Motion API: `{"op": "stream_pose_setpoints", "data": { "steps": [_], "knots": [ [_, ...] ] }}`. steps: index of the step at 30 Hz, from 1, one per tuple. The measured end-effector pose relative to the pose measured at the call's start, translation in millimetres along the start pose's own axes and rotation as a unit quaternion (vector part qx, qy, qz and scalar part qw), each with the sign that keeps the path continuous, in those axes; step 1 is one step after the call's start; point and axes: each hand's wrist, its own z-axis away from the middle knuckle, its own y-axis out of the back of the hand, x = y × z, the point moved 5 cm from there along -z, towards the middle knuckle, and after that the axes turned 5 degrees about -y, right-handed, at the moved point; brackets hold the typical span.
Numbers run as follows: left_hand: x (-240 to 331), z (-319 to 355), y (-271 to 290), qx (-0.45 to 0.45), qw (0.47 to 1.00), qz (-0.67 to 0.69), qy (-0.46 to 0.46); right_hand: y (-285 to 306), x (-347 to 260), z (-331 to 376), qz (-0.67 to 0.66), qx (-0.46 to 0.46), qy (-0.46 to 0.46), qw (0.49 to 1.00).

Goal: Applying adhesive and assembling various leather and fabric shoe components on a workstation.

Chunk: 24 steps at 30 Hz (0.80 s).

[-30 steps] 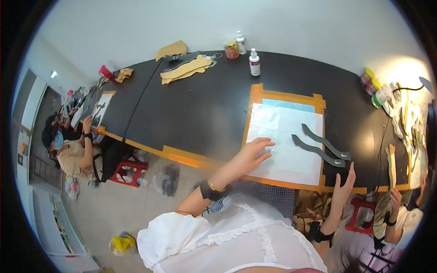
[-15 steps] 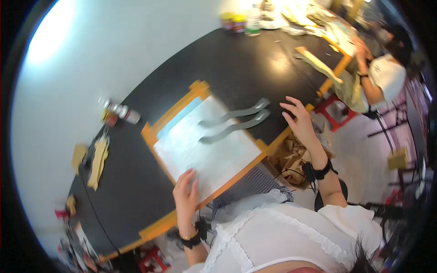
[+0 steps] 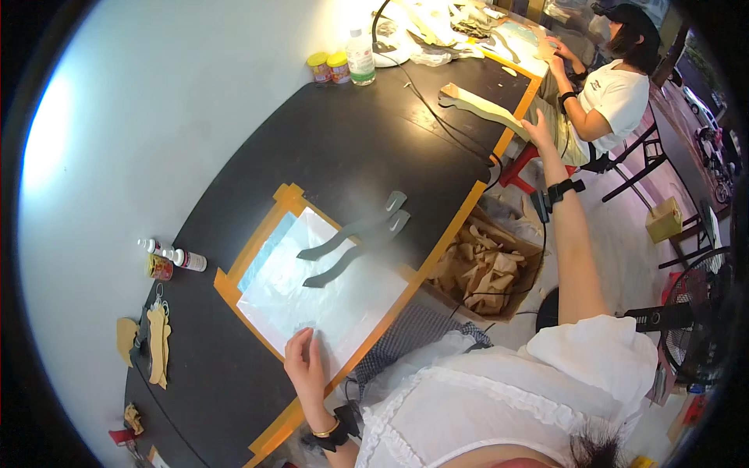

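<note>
the left hand [image 3: 304,365] lies flat and palm down on the near corner of the white sheet [image 3: 324,292], fingers loosely spread and holding nothing, only pressing on the sheet. its forearm comes up from the lower edge with a gold bangle and a dark band at the wrist. the sheet is taped to the black table [image 3: 343,148] inside a frame of orange tape [image 3: 269,226], close to the table's near edge. on the far half of the sheet lie two long grey curved pieces [image 3: 355,243], side by side and nearly parallel, well apart from the left hand.

beside the table edge, on the floor, stands an open cardboard box [image 3: 484,265] full of tan cut-outs.

the right arm is stretched out long and nearly straight away from the body, a black wrist strap just below the hand. the right hand [image 3: 538,129] reaches the far end of a long tan curved piece [image 3: 480,108] that lies at the table's orange-taped edge; the fingers touch it, but whether they close on it cannot be told.

further off, another person in a white shirt [image 3: 616,93] sits at the table. at the far edge stand two yellow-lidded jars [image 3: 328,67] and a clear bottle [image 3: 360,56]. off to the left, small bottles [image 3: 172,256] and tan shapes [image 3: 156,343] lie on the table.
</note>
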Motion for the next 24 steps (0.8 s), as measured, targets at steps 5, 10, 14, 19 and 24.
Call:
{"op": "stream_pose_setpoints", "data": {
  "steps": [5, 10, 14, 19, 24],
  "knots": [
    [-1, 4, 9, 0.020, 0.998, -0.054, -0.003, -49, -10, 32, -0.406, -0.255, -0.269, 0.835],
    [12, 0, 2, -0.002, 1.000, -0.021, 0.016, 1, -58, 67, -0.566, -0.229, -0.223, 0.760],
    [22, -3, -7, -0.028, 0.999, 0.009, 0.012, 67, -136, 133, -0.671, -0.189, -0.110, 0.709],
    [36, -13, -17, 0.005, 0.972, 0.232, 0.038, 74, -243, 289, -0.454, -0.387, -0.102, 0.796],
    [38, -21, -17, 0.084, 0.873, 0.480, -0.003, 63, -288, 429, -0.481, -0.604, 0.016, 0.636]
  ]
}}
